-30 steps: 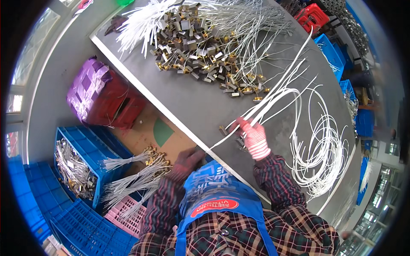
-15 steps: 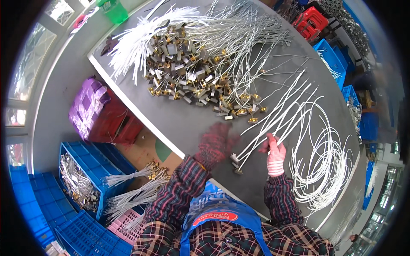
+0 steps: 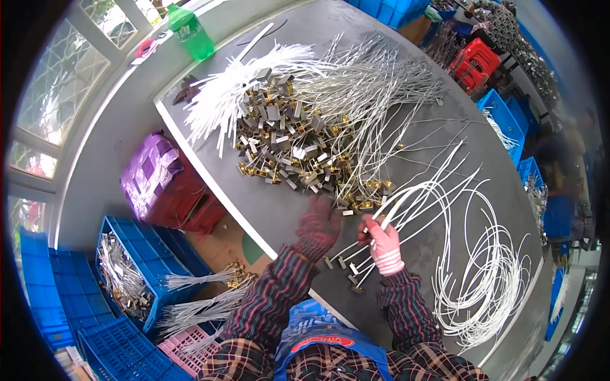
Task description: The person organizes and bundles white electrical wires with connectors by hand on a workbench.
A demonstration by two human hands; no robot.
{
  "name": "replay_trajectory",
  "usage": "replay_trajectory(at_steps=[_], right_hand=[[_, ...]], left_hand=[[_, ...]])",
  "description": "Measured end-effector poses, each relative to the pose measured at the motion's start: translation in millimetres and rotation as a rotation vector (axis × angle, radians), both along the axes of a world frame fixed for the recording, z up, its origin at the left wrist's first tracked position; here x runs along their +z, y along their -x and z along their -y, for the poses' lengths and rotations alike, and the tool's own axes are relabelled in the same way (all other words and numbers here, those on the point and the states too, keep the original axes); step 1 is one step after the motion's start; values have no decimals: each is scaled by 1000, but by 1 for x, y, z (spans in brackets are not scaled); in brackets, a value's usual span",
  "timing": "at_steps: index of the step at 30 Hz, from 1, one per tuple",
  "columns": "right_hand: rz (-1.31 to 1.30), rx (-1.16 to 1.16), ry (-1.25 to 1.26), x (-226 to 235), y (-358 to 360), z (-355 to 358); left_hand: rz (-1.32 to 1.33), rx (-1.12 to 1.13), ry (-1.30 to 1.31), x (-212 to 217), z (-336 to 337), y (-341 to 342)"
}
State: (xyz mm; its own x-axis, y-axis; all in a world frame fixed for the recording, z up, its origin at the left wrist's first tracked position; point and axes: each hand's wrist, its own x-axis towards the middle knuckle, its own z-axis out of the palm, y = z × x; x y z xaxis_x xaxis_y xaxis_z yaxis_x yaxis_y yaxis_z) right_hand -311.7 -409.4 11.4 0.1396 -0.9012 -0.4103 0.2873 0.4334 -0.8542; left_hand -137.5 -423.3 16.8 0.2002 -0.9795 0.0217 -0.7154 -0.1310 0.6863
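Note:
My right hand [image 3: 383, 247], in a pink-red glove with a striped cuff, is closed on several white wires [image 3: 416, 198]. Small grey metal blocks [image 3: 353, 269] sit at the wires' near ends, low on the dark tabletop. My left hand [image 3: 319, 222], in a dark red glove, reaches to the near edge of a heap of metal blocks with brass-coloured parts [image 3: 286, 136]. Its fingers are dim and partly smeared, so what they hold cannot be made out. White wires [image 3: 387, 79] trail from the heap toward the far side of the table.
A loose coil of white wires [image 3: 483, 286] lies on the table's right. Beyond the far left edge stands a green bottle [image 3: 192, 35]. Blue crates [image 3: 149, 254] and a purple-wrapped red box [image 3: 152, 171] are at left; a red stool [image 3: 475, 65] stands far right.
My left hand has moved forward to the heap. The right hand has shifted left with the wires, and more block ends show below it. The whole view has shifted slightly.

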Motion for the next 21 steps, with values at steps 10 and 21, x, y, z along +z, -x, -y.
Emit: replay_trajectory(at_steps=[10, 21], right_hand=[[461, 245, -176, -7, -60, -23], [190, 7, 48, -9, -18, 16]], left_hand=[[-1249, 118, -745, 22, -103, -43], [-1301, 208, -1246, -70, -409, -212]])
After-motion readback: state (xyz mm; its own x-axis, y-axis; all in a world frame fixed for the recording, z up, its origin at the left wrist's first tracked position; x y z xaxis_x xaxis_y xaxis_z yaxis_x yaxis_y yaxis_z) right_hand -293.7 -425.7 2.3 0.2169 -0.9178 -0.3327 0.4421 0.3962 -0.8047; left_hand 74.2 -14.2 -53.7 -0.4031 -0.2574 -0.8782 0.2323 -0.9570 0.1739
